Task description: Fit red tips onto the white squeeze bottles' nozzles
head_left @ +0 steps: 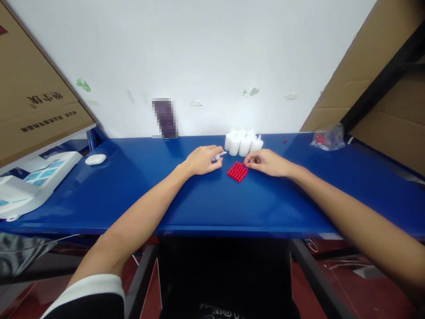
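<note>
Your left hand [206,160] is holding a white bottle [217,157] in curled fingers, and your right hand [264,162] is pinching a red cap [245,165] between nearly meeting fingertips, beside the block of red caps [237,173], which is lying nearer the blue table's [199,204] back edge than its front; more white bottles [245,145] are standing close to that back edge

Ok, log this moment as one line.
left hand: holding white bottle | right hand: at edge of red pieces | bottle group: standing beyond red pieces | surface: blue table
</note>
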`<state>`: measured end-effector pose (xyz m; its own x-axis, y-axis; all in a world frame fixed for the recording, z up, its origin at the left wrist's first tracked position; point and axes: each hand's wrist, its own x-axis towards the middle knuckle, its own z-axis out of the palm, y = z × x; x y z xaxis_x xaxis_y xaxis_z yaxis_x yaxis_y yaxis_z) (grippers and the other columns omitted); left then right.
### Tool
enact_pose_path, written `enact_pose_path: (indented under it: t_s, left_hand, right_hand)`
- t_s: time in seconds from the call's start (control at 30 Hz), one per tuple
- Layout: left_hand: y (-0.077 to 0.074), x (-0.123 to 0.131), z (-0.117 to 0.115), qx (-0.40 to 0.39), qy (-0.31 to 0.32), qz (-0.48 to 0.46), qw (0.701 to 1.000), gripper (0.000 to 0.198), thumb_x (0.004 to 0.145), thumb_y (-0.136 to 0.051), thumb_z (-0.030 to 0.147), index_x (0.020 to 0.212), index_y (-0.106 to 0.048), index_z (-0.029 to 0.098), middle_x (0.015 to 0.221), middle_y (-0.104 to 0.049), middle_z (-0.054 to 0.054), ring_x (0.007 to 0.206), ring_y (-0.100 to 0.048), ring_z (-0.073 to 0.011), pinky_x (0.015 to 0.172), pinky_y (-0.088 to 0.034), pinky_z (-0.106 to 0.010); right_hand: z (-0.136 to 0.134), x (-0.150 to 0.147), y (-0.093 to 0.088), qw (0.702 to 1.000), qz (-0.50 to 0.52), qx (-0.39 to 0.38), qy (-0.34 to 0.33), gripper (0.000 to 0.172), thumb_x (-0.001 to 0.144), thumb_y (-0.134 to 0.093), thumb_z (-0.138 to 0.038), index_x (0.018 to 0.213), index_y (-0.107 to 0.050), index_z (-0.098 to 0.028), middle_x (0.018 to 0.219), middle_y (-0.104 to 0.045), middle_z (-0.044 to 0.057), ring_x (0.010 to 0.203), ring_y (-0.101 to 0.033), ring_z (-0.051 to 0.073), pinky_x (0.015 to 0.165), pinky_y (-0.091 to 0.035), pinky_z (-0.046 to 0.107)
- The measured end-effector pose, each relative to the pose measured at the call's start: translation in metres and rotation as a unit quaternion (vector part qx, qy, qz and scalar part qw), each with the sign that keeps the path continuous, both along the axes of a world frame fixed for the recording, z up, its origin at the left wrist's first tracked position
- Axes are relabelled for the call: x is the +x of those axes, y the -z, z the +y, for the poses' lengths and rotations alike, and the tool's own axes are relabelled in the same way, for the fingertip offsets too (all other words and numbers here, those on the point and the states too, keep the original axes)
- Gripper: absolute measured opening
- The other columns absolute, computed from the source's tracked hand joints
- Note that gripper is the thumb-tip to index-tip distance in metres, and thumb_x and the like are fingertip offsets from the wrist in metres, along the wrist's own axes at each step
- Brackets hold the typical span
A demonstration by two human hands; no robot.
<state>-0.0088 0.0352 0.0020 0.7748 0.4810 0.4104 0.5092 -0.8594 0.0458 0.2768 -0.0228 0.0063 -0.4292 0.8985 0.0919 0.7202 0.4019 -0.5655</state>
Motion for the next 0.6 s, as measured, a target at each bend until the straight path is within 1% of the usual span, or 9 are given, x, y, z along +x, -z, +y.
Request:
enact_pose_path:
  t_s: [0.17, 0.37, 0.5, 0.6]
  left_hand:
    - [0.0049, -0.0024, 0.0026, -0.019, -0.003, -0.023, 1.000, 0.029, 0.095, -0.047, 0.036, 0.108, -0.066, 0.017, 0.095, -0.073, -0.007, 0.082, -0.065, -0.0193, 0.075, -0.050, -0.031]
    - [0.0067, -0.0016, -0.0003, -0.039, 0.004, -0.063, 0.997, 0.022, 0.095, -0.050, 0.034, 0.101, -0.065, 0.019, 0.090, -0.071, -0.004, 0.077, -0.062, -0.0166, 0.073, -0.047, -0.029]
    - [0.0067, -0.0017, -0.0020, -0.055, 0.005, -0.085, 0.995, 0.022, 0.097, -0.049, 0.035, 0.099, -0.063, 0.019, 0.086, -0.070, -0.002, 0.071, -0.059, -0.0154, 0.071, -0.045, -0.029]
    - [0.0067, -0.0020, -0.0019, -0.059, 0.001, -0.085, 0.995, 0.023, 0.098, -0.049, 0.037, 0.100, -0.063, 0.019, 0.088, -0.071, -0.002, 0.072, -0.060, -0.0158, 0.071, -0.045, -0.029]
  right_hand:
    - [-0.0018, -0.0025, -0.0003, 1.000, 0.003, -0.010, -0.001, 0.033, 0.091, -0.061, -0.046, 0.094, -0.077, -0.018, 0.073, -0.067, 0.002, 0.065, -0.056, 0.017, 0.066, -0.041, 0.032]
    - [0.0001, -0.0012, -0.0010, 1.000, 0.012, -0.023, -0.003, 0.034, 0.090, -0.065, -0.048, 0.094, -0.076, -0.017, 0.073, -0.067, 0.002, 0.065, -0.056, 0.016, 0.067, -0.042, 0.033]
    - [0.0005, -0.0007, -0.0016, 0.999, 0.016, -0.031, -0.010, 0.030, 0.089, -0.065, -0.044, 0.095, -0.076, -0.016, 0.078, -0.070, 0.004, 0.068, -0.058, 0.017, 0.068, -0.043, 0.034]
    - [-0.0011, -0.0010, -0.0029, 0.999, 0.018, -0.035, -0.009, 0.023, 0.086, -0.063, -0.035, 0.094, -0.074, -0.017, 0.076, -0.069, 0.003, 0.066, -0.057, 0.017, 0.068, -0.044, 0.033]
